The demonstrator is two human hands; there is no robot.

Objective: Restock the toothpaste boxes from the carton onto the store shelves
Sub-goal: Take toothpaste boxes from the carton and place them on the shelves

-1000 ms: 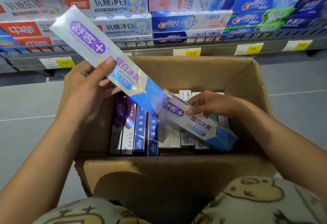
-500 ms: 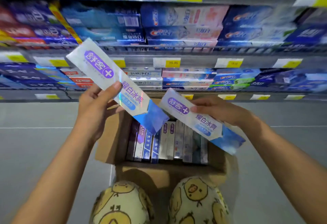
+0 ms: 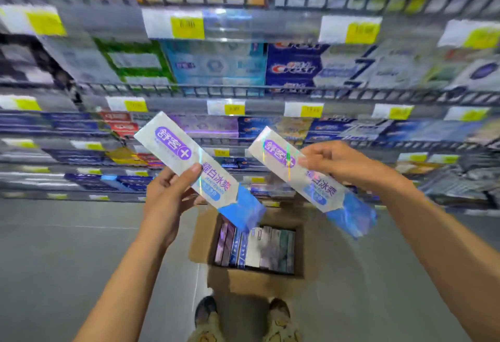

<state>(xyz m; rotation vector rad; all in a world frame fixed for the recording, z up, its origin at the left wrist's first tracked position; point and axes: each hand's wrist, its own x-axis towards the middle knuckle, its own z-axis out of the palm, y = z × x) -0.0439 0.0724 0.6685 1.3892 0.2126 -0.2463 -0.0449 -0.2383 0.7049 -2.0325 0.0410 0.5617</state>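
We grip one toothpaste box (image 3: 189, 160) in our left hand (image 3: 167, 195) and a second box (image 3: 305, 179) in our right hand (image 3: 341, 163), both up in front of the shelves (image 3: 243, 93), while the carton (image 3: 254, 282) on the floor (image 3: 81, 260) looks nearly full, so we judge most restocking remains.

Retail shop aisle. Tiered wire shelves (image 3: 243, 90) stocked with toothpaste boxes (image 3: 292, 68); yellow labels (image 3: 186, 26), likely price tags, along each shelf edge, print blurred.
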